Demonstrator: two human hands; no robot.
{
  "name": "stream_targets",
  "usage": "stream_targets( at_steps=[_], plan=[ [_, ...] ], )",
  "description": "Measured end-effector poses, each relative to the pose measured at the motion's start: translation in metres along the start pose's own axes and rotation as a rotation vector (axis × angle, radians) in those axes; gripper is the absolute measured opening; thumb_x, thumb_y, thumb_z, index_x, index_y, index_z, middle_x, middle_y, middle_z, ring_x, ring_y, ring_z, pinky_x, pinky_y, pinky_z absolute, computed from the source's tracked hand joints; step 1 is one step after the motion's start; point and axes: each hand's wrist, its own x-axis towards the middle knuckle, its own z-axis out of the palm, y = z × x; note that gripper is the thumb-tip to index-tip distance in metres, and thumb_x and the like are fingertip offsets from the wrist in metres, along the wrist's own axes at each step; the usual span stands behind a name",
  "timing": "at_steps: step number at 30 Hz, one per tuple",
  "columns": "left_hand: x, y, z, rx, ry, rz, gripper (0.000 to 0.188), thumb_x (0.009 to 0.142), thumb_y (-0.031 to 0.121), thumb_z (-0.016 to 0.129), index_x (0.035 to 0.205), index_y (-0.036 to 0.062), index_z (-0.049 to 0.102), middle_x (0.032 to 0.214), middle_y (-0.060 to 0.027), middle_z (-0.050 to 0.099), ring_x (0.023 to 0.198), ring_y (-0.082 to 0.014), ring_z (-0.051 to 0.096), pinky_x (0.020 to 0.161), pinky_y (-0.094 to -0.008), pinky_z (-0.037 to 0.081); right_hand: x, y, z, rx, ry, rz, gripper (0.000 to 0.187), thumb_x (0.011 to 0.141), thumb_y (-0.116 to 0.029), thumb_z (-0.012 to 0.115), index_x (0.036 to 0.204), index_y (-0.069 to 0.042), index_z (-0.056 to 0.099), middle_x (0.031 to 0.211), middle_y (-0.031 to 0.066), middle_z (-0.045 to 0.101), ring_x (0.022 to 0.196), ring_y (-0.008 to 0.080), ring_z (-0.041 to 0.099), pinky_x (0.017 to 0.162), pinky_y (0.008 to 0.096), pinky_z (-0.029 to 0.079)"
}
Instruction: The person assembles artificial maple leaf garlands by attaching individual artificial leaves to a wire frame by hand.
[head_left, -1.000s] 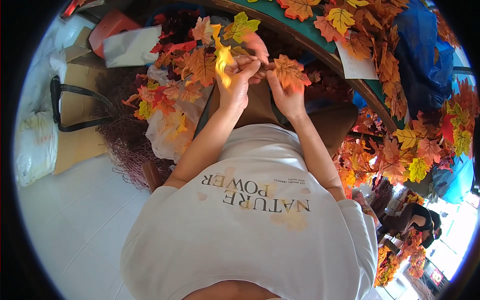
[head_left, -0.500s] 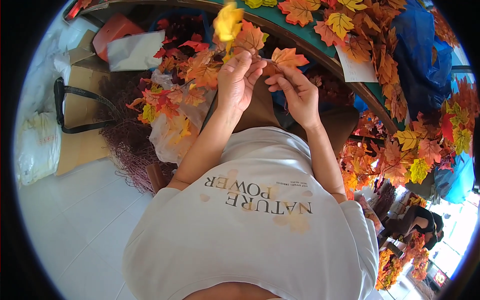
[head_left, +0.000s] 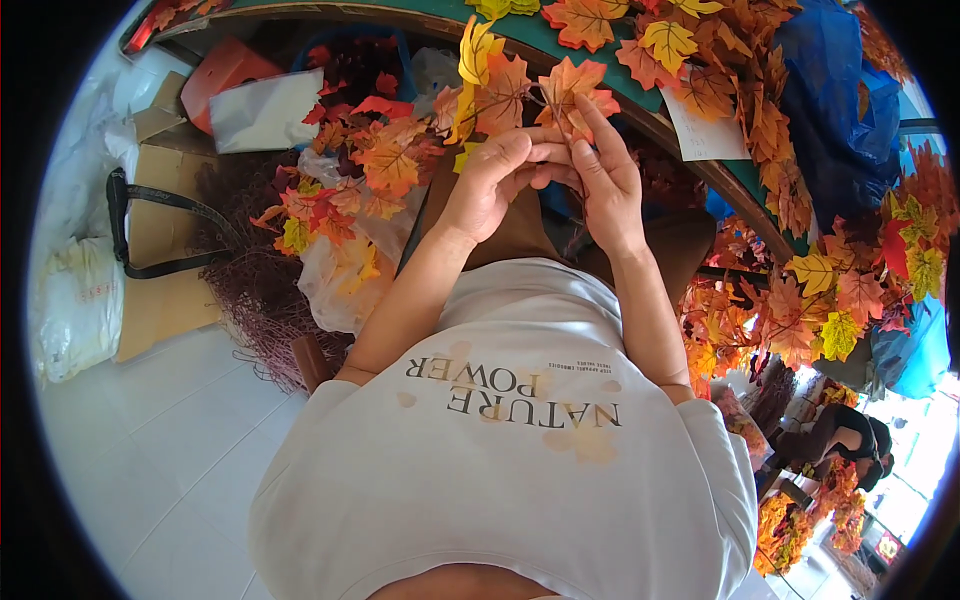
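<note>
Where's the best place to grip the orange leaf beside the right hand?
Probably near the base of the orange leaf, coming from below, on the wearer's side: its broad, thin lobes fan upward, away from the body. The right hand partly covers that lower part, so the exact stem joint is unclear.

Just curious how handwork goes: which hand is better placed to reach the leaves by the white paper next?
Probably the right hand: it's nearer those leaves, though touching an orange leaf; the left hand is farther.
</note>
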Motion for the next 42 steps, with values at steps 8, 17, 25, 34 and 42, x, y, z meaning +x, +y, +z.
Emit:
stream_targets(
  at_steps=[8,17,25,34,42],
  plan=[
    [-0.002,0.002,0.028,0.191,0.194,0.197,0.029,0.086,0.005,0.060,0.112,-0.0042,0.054,0.099,-0.0052,0.060,0.087,-0.0088,0.057,0.080,-0.0248,0.049,0.013,-0.001,0.010,-0.043,0.072,0.011,0.050,0.096,-0.010,0.040,0.142,-0.002,0.021,0.132,0.0113,0.041,0.113,0.0145,0.047,0.093,0.0271,0.041],
    [-0.002,0.016,0.003,0.452,0.453,0.579,0.006,0.091,0.007,0.053,0.094,0.0021,0.055,0.092,-0.0067,0.060,0.088,-0.0173,0.062,0.085,-0.0311,0.048,0.004,0.009,0.025,-0.441,-0.045,-0.204,0.052,0.093,-0.019,0.052,0.135,-0.003,0.028,0.101,0.0132,0.061,0.087,0.0166,0.062,0.076,0.0310,0.051],
    [0.000,0.025,-0.008,-0.226,0.414,0.456,0.011,0.095,0.019,0.049,0.097,0.0085,0.049,0.091,-0.0055,0.058,0.067,-0.0121,0.058,0.067,-0.0283,0.053,-0.010,-0.003,0.028,-0.594,-0.250,0.215,0.023,0.092,-0.006,0.049,0.112,0.000,0.058,0.092,0.0096,0.065,0.074,0.0133,0.062,0.064,0.0277,0.050],
    [0.008,0.013,-0.057,-0.562,0.446,0.022,0.008,0.090,0.013,0.056,0.085,0.0078,0.056,0.077,-0.0020,0.055,0.048,-0.0039,0.040,0.036,-0.0148,0.029,0.037,-0.022,0.005,-0.910,-0.175,-0.255,0.032,0.080,-0.012,0.065,0.107,0.003,0.057,0.084,0.0188,0.064,0.076,0.0303,0.064,0.067,0.0340,0.051],
    [0.003,-0.023,-0.024,-0.663,0.304,-0.276,0.006,0.089,0.010,0.053,0.094,0.0081,0.056,0.078,-0.0006,0.051,0.049,-0.0028,0.038,0.037,-0.0143,0.027,0.200,-0.044,0.003,-1.142,0.143,-0.841,0.012,0.081,-0.010,0.062,0.084,0.001,0.064,0.076,0.0180,0.062,0.069,0.0336,0.060,0.063,0.0384,0.049]
  ],
)
